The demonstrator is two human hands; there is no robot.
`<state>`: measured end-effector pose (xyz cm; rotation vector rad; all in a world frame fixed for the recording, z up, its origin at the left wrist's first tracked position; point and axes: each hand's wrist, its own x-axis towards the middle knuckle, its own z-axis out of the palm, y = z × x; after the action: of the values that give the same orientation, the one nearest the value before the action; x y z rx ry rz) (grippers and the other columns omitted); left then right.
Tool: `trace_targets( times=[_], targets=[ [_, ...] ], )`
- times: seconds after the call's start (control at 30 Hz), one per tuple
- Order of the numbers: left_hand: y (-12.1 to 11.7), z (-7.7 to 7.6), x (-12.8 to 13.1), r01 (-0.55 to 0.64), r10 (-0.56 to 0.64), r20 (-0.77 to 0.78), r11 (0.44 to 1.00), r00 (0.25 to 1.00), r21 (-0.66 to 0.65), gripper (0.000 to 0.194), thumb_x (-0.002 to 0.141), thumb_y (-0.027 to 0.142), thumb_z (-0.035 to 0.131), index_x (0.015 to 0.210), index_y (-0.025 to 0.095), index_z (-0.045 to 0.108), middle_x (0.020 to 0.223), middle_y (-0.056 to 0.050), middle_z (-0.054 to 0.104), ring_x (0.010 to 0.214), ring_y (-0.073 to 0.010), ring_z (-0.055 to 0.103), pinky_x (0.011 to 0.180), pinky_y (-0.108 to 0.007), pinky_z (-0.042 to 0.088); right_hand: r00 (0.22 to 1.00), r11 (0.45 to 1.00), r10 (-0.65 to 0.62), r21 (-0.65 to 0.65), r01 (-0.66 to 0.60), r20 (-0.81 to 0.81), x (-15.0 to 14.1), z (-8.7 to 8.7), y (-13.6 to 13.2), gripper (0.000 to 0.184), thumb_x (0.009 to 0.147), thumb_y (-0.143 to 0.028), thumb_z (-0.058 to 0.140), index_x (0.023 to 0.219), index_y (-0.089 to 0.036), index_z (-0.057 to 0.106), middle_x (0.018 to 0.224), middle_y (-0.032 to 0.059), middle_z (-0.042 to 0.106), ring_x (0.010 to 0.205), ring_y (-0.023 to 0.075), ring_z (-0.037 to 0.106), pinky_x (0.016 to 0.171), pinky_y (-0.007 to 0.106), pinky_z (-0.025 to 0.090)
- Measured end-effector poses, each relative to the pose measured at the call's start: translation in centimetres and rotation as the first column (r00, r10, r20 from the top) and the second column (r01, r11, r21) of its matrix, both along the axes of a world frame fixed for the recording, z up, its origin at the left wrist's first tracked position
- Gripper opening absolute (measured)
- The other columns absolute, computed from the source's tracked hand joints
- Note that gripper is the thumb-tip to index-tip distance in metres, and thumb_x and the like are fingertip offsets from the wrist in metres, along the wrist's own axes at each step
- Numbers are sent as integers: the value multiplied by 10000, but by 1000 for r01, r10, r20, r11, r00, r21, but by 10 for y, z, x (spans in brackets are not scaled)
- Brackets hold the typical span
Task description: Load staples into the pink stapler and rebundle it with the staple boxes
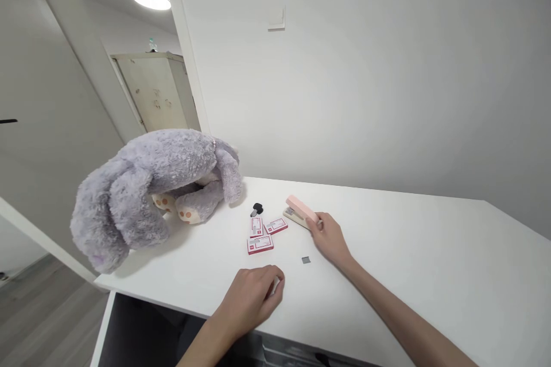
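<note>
My right hand (329, 238) is closed around the back end of a pink and cream stapler (301, 208), which rests on the white table (408, 275). The stapler's pink top arm is raised at the front, apart from the cream base. My left hand (256, 297) is curled near the table's front edge, thumb and fingertips together, with nothing visible in it. Between the hands lies a small grey piece (306, 260), possibly a strip of staples. Left of the stapler are three small red-and-white boxes: an upright one (256, 227), a tilted one (276, 225) and a nearer one (260, 244).
A small black and grey object (257, 209), its kind unclear, lies behind the boxes. A large lilac plush toy (172, 160) takes up the table's left end. The wall (344, 97) with a light switch (276, 18) rises behind the table. A doorway shows a cabinet (150, 89).
</note>
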<state>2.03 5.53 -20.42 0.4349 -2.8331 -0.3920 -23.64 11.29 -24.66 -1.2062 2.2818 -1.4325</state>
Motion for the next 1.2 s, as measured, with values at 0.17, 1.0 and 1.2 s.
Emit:
trace_targets(
  times=[0.17,1.0,1.2],
  targets=[
    [-1,0,0,20,-20,-13,999,1000,-48,174,1011,194,452,967,222,618,771,-3,683,643,-158,608,608,-292,387,951,990,135,-66,-122,279,-32,-2,54,498,931,-700,543,1058,-225,623,758,42,697,738,252,675,763,380,493],
    [14,4,-26,94,-112,-176,990,978,-104,305,1000,146,488,1287,214,567,1195,-90,689,1283,-290,533,1051,-460,484,761,775,624,-19,-631,176,-30,23,115,352,981,-550,608,1130,-249,711,1046,54,689,881,212,550,759,322,402],
    [18,10,-28,146,-144,-267,989,953,-12,271,979,223,608,1248,203,625,1203,-86,701,1199,-262,565,1041,-417,478,747,759,645,-26,-650,160,-25,22,114,327,970,-536,636,1102,-252,733,1087,60,710,943,225,596,811,333,429]
  ],
)
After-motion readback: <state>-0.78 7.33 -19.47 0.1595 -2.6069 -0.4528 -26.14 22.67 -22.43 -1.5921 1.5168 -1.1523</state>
